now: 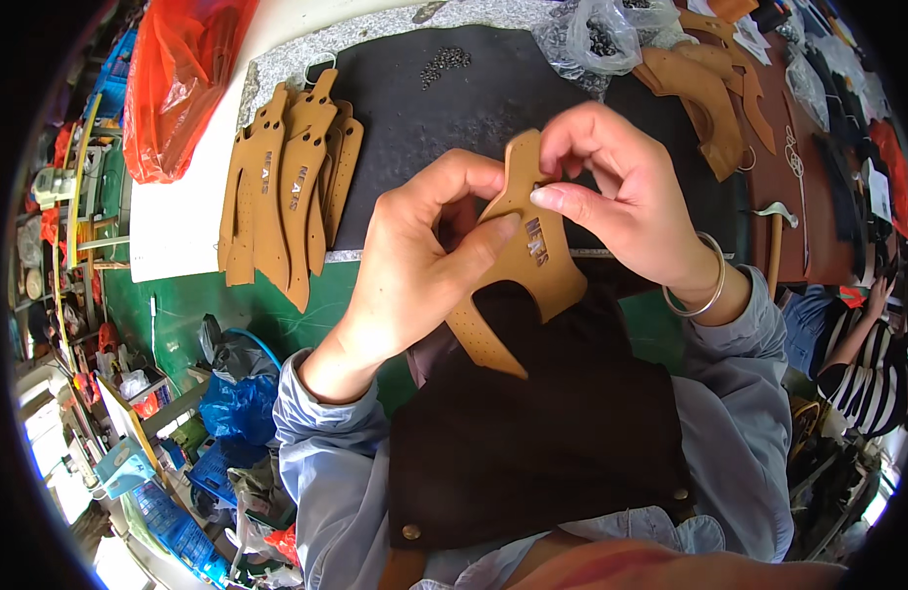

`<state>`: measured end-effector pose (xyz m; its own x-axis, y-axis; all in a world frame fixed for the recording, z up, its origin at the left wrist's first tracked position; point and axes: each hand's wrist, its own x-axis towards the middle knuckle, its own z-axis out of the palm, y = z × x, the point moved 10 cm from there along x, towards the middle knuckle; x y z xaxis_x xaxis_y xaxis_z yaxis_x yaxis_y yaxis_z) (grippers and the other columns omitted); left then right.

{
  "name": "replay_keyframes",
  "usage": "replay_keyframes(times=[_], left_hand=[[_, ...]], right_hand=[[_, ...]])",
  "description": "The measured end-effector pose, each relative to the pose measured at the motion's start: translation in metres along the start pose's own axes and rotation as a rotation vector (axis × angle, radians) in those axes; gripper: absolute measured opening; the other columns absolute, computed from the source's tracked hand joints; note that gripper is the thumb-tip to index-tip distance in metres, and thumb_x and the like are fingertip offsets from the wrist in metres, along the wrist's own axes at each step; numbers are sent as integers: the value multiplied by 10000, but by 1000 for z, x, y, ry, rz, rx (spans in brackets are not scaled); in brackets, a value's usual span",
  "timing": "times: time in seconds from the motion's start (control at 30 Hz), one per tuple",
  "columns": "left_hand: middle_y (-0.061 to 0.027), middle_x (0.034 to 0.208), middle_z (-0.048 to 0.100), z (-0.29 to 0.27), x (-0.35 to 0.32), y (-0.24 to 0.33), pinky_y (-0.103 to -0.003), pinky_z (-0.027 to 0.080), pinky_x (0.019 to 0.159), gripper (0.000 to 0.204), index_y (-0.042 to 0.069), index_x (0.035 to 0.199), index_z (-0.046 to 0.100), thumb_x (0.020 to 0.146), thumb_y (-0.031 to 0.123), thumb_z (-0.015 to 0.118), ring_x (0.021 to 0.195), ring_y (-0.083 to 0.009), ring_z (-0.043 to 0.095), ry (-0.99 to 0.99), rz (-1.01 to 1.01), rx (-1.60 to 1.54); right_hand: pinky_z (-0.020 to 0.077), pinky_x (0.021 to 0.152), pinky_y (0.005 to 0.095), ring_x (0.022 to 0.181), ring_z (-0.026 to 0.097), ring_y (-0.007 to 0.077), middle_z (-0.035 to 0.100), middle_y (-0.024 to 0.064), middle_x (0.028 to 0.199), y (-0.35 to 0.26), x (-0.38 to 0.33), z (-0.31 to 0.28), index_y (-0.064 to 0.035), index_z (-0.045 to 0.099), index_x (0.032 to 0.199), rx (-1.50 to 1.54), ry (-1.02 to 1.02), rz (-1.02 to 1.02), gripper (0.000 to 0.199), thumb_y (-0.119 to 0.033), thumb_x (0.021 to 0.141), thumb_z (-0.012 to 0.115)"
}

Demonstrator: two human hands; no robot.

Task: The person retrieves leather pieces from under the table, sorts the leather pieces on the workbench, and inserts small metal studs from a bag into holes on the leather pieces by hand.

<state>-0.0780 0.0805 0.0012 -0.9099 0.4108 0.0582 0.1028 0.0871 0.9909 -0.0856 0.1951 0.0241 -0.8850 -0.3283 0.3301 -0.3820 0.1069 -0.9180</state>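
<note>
A tan leather piece [554, 280] with a narrow upper tab, punched letters and two spreading lower arms is held up over my lap. My left hand [400, 261] grips its left edge, thumb flat on the front. At the tab, my right hand [631, 192] pinches thumb and forefinger against the leather near a small dark spot, perhaps a stud; the fingertips partly hide it. Left of my hands, a pile of similar leather pieces [277, 187] lies overlapped, with dark studs on their tabs. Small dark metal studs [444, 67] are scattered on the black mat [395, 108].
A clear plastic bag [596, 44] of small dark parts sits at the mat's far right. Beyond it are more brown leather pieces [704, 98] and a hammer [775, 231]. A red plastic bag [178, 88] is far left; blue bags [239, 403] lie below the green table edge [247, 315].
</note>
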Motion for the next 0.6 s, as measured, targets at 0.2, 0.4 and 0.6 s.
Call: replay_keyframes(times=[0.2,0.4,0.6], left_hand=[[48,565,436,-1,-2,-2,-184,293,461,167,30,902,566,750,-29,602,510,-8,362,35,30,66],[57,619,451,-16,2,-21,-162,299,490,145,21,878,537,762,-34,604,554,3,369,86,-31,85],[41,692,504,-24,-1,-23,-151,315,518,137,-6,888,527,778,-64,586,592,2,402,105,-105,41]], right_hand=[[423,568,261,605,533,129,555,64,715,11,1,5,-3,534,795,32,-32,31,118,-60,749,626],[431,610,256,654,541,148,545,58,751,15,22,1,4,531,747,-184,-232,32,165,-50,701,680],[426,607,308,666,540,219,551,97,699,8,59,-78,-22,575,745,-1266,172,-501,28,-49,747,568]])
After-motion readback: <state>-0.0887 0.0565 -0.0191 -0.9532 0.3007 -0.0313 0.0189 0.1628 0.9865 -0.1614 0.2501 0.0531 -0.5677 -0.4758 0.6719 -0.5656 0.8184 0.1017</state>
